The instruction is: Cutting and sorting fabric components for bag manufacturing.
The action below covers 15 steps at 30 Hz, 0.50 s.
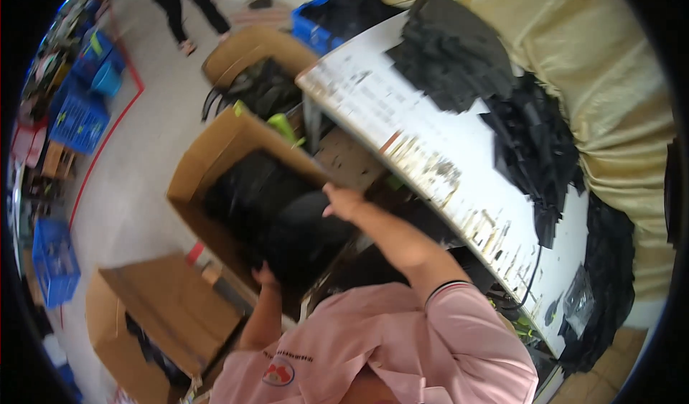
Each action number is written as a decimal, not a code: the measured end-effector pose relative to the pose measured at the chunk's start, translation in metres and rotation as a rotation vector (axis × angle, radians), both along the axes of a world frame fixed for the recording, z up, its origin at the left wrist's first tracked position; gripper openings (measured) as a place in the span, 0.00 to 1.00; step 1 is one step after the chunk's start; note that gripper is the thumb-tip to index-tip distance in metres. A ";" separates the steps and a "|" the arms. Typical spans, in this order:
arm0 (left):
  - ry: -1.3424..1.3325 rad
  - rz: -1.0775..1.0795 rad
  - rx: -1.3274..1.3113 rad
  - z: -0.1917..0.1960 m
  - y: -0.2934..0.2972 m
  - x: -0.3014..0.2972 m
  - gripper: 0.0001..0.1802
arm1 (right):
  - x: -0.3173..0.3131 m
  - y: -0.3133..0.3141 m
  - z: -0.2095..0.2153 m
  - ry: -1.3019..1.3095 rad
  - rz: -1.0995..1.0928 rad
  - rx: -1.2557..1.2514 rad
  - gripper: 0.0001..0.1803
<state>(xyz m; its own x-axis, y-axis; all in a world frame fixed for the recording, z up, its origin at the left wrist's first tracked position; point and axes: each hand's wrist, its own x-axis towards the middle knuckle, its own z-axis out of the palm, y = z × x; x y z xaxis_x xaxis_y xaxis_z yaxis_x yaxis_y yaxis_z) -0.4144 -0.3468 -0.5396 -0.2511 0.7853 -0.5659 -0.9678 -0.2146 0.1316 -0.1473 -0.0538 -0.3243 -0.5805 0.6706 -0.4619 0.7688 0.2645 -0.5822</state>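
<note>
A dark, soft-looking black bundle (pixel 269 207) fills most of an open cardboard box (pixel 204 149) in front of me; its exact kind is not clear. At the bundle's near left edge, my left hand (pixel 265 276) reaches into the box and grips it, fingers partly hidden. My right hand (pixel 344 204) is over the bundle's right side, by the box's right wall, with fingers apart. It appears to hold nothing.
To the right stands a worn white table (pixel 423 167) bearing stacks of black fabric pieces (pixel 456 52). A half-closed carton (pixel 169 303) sits at lower left; another box (pixel 262 38) is beyond. Blue crates (pixel 79 120) line the left side. Someone stands at the far end.
</note>
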 end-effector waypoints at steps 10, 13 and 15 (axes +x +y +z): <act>0.592 -0.756 0.509 0.345 0.373 0.200 0.35 | 0.221 0.093 0.153 1.516 -1.266 -0.482 0.35; 0.719 -0.888 0.365 0.370 0.497 0.281 0.43 | 0.244 0.132 0.136 1.694 -1.296 -0.540 0.56; 0.866 -0.856 0.284 0.358 0.559 0.319 0.39 | 0.250 0.149 0.121 1.738 -1.333 -0.580 0.49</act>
<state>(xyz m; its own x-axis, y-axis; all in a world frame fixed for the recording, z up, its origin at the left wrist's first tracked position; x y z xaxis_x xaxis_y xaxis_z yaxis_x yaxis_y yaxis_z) -0.0953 0.2127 -0.1821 0.1948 0.9474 -0.2540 -0.4292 0.3152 0.8464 0.1022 0.0951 -0.2029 0.0100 0.9183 -0.3958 -0.8623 -0.1924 -0.4683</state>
